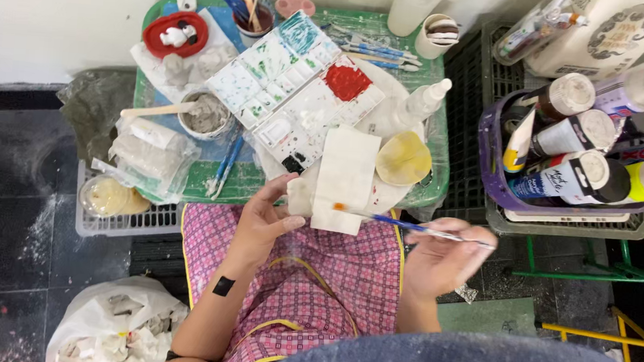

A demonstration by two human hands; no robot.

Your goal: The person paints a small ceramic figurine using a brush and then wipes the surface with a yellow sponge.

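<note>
My left hand [264,218] holds a small white figure [299,194] against my lap, just below the green stool top [184,178]. My right hand [444,258] grips a thin blue-handled paintbrush [403,224]; its orange tip points left and rests on a folded white paper towel [343,179]. Above the towel lies a white paint palette [295,87] with green smears and a red patch. A pale yellow round dish [403,158] sits to its right.
A cup of grey paste with a stick [205,114], a red lid with small figures [174,34], a brush jar [257,16] and a white squeeze bottle [420,104] crowd the stool. A purple basket of paint bottles [491,171] stands right. A white bag [115,333] sits lower left.
</note>
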